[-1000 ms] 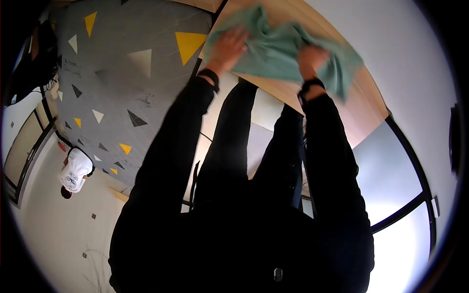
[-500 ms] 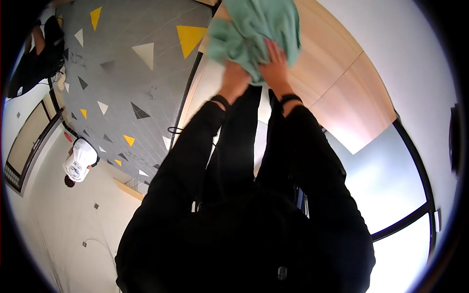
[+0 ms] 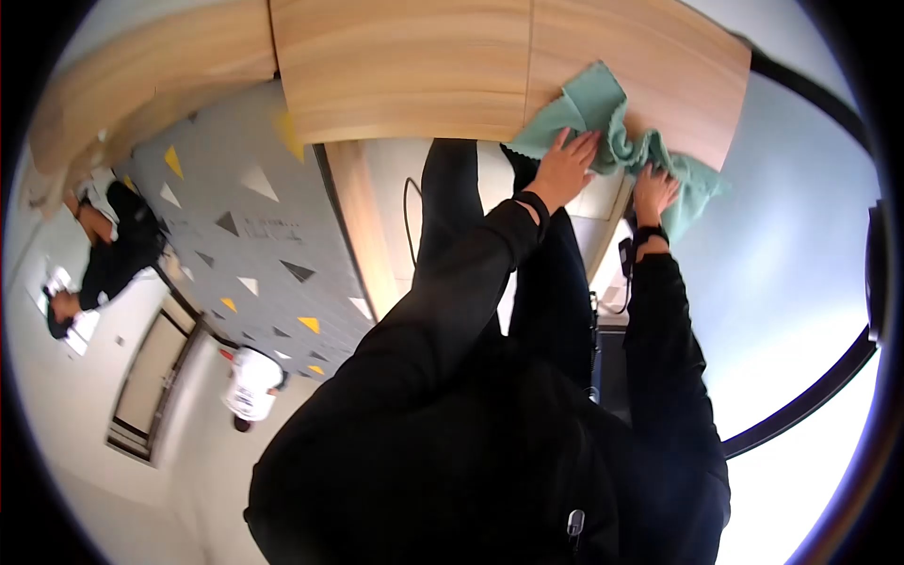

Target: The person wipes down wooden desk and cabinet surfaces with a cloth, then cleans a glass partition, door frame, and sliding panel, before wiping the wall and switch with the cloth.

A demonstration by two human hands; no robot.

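A green cloth (image 3: 595, 102) lies crumpled across the front edge of a light wood-grain surface (image 3: 405, 71), and part of it hangs past the edge at the right. My left hand (image 3: 565, 169) rests palm down on its left part, fingers stretched out and a little apart. On the right part, my right hand (image 3: 654, 196) touches the cloth with its fingers spread. Folds of the cloth bunch up between the two hands. Both wrists wear dark bands.
At the far left is a person in dark clothes (image 3: 122, 250). Another person in a white shirt (image 3: 252, 381) is at the lower left. A grey panel with coloured triangles (image 3: 254, 235) stands left of my legs. A black-framed glass pane (image 3: 796, 254) is at the right.
The view has turned, showing more of the wood surface at the left. The cloth, bunched up half a second ago, is now spread further sideways, and my hands have moved to the right in view.
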